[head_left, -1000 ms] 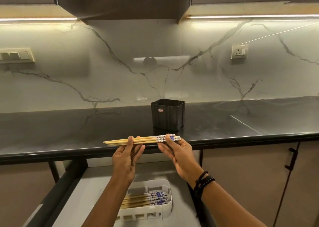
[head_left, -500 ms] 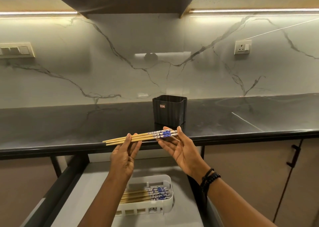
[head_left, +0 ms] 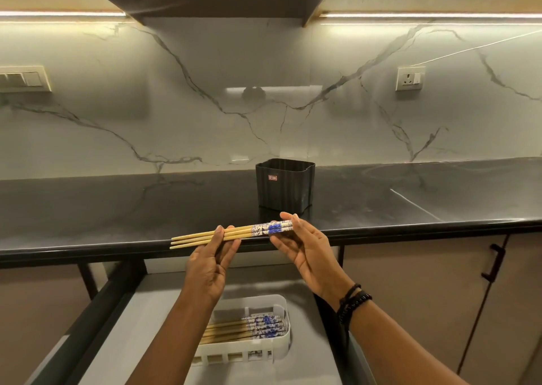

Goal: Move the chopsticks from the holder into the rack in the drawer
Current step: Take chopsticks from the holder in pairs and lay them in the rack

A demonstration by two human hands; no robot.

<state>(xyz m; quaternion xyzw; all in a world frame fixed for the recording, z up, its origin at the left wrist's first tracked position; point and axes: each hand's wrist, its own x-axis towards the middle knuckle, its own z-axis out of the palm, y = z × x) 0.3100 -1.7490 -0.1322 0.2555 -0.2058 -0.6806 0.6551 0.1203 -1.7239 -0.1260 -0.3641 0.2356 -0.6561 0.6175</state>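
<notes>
I hold a small bundle of wooden chopsticks (head_left: 243, 232) with blue-and-white patterned ends, level above the counter's front edge. My left hand (head_left: 209, 263) grips the plain wooden part from below. My right hand (head_left: 305, 247) supports the patterned ends with loosely curled fingers. Behind them, the black square holder (head_left: 285, 184) stands on the dark counter. Below, in the open drawer (head_left: 152, 311), a white plastic rack (head_left: 280, 340) holds several more chopsticks (head_left: 249, 327) lying flat; my left forearm hides its left part.
A dark counter (head_left: 117, 208) runs across, with a marble backsplash behind. A cabinet door with a black handle (head_left: 494, 263) is to the right. The drawer's dark frame (head_left: 96, 308) borders its left side.
The chopstick bundle has tilted slightly, its patterned ends a bit higher. My right hand's fingers have opened more around the ends. The view has shifted down a little.
</notes>
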